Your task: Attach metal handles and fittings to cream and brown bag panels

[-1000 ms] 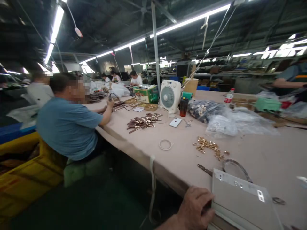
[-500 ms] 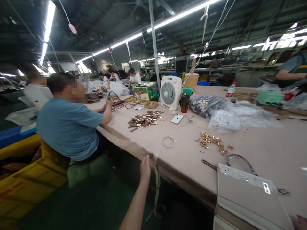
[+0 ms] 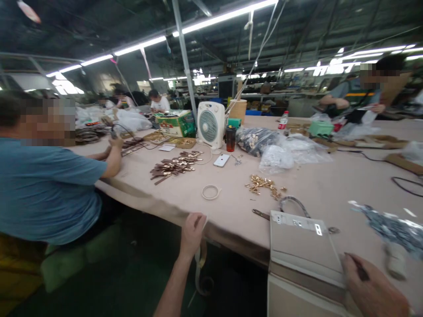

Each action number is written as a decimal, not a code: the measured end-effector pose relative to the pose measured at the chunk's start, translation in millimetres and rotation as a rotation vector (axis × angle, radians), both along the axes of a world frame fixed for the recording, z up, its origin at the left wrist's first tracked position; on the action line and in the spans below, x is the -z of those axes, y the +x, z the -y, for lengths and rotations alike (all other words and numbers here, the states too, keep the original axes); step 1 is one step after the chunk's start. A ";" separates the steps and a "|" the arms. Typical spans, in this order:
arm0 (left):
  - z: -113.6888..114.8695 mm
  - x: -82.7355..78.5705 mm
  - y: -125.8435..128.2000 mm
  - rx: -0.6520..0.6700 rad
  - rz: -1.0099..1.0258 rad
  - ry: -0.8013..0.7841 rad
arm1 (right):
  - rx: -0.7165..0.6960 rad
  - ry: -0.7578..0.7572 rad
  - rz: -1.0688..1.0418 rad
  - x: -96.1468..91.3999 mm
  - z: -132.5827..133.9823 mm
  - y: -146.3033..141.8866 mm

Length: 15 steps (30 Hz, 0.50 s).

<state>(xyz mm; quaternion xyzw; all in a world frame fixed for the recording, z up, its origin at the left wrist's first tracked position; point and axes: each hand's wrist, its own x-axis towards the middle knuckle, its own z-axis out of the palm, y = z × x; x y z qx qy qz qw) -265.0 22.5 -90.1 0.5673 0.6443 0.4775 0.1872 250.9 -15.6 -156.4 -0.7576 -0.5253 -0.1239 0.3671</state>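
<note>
A light beige handbag (image 3: 304, 251) with a curved dark handle (image 3: 294, 202) sits at the table's front edge; clear film lies over the metal fittings on its flap. My left hand (image 3: 192, 233) is closed at the edge, its fingertips pinching the top of a pale tape strip (image 3: 197, 259) that hangs down to a small coil. On the bag's right side, my right hand (image 3: 375, 284) has its fingers curled, with a small dark object, too blurred to name, between thumb and fingers. A dark strap end (image 3: 261, 214) sticks out left of the bag.
Gold metal fittings (image 3: 264, 185), a white ring-shaped roll (image 3: 210, 192), brown straps (image 3: 175, 166), a phone (image 3: 221, 160) and a fan (image 3: 210, 125) occupy the table. Grey pieces (image 3: 393, 229) lie at right. A co-worker in blue (image 3: 49, 185) sits at left; another person (image 3: 357, 94) works across.
The view has swung right. My left hand has shifted onto the tape strip at the table edge. My right hand has come into view beside the bag.
</note>
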 end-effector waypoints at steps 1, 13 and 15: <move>1.5 -5.3 13.6 0.074 -0.015 0.026 | 0.014 -0.046 0.013 -5.0 2.5 -1.9; -43.1 -34.9 172.2 0.866 0.154 -0.149 | 0.010 -0.053 -0.289 -40.9 3.2 -16.3; -52.7 -27.5 186.5 0.913 0.136 -0.155 | -0.039 -0.022 -0.468 -48.2 1.4 -17.5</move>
